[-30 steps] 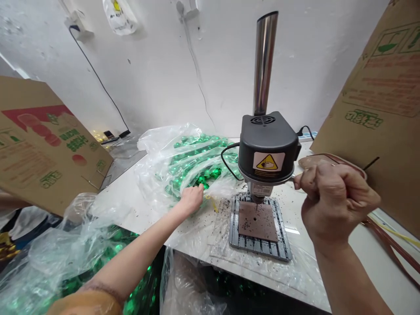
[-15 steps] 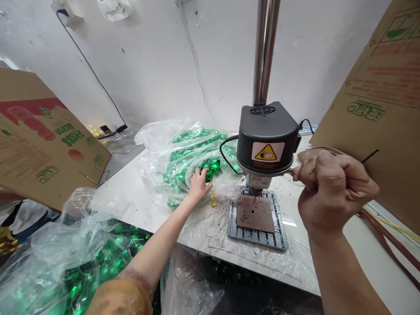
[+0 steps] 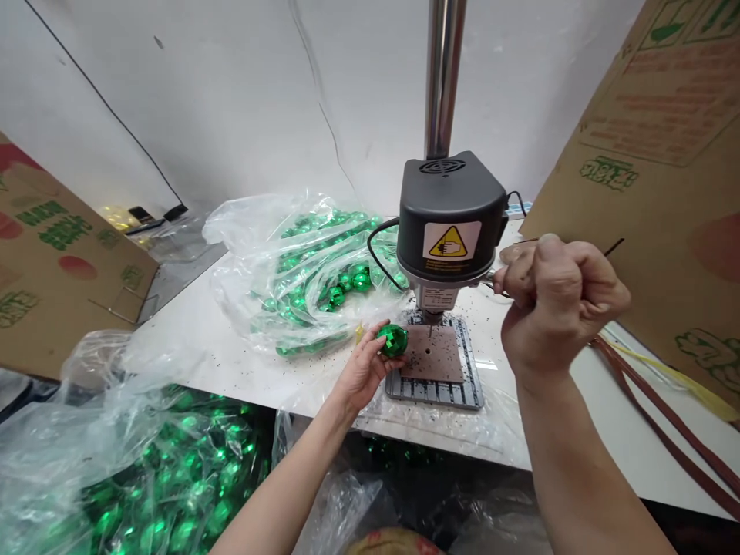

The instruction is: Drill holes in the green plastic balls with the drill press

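Green ball (image 3: 393, 340) | pinched in left hand (image 3: 364, 371), just left of drill bit (image 3: 430, 331) | right hand (image 3: 560, 304) curled round lever (image 3: 489, 278), far right.

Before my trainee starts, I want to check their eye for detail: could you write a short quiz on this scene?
1. What does the left hand hold?
2. True or false: the right hand is open, with its fingers spread.
3. On the drill press, the warning triangle is mostly: A) red, B) yellow, C) blue.

Key:
1. A shiny green ball.
2. False; its grip is closed on the metal handle at the machine's side.
3. B
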A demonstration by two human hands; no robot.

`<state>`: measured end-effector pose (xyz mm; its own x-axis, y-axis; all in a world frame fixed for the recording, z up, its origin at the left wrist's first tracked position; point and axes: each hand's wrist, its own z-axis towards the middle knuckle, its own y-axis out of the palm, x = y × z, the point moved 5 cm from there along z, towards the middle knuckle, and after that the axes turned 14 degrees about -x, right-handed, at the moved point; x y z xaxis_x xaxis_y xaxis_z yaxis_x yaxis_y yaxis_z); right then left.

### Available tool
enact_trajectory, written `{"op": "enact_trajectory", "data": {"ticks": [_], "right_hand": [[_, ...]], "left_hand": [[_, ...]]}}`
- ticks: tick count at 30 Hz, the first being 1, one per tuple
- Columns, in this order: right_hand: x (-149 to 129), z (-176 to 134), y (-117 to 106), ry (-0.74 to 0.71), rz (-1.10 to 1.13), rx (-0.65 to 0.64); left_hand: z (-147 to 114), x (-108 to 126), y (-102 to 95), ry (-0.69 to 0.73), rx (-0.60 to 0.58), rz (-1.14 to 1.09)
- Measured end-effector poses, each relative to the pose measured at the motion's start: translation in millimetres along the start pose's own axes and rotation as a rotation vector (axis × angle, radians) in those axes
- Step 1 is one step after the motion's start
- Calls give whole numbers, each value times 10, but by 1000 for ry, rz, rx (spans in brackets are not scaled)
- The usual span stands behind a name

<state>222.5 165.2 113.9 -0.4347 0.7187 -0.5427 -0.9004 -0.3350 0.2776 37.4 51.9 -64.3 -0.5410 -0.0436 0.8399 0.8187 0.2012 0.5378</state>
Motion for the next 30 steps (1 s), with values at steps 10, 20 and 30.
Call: {"op": "enact_trajectory", "data": {"ticks": [10,20,30], "right_hand": [[13,-21,-4,41,-65,-5],[15,-22,-10,35,-70,-12],[20,-26,2,56,-176,-74]], "left_hand": [[136,-16,-99,106,-6,379],[333,-112,-124,109,-122,753],[387,-80,40,157,-104,962]]}}
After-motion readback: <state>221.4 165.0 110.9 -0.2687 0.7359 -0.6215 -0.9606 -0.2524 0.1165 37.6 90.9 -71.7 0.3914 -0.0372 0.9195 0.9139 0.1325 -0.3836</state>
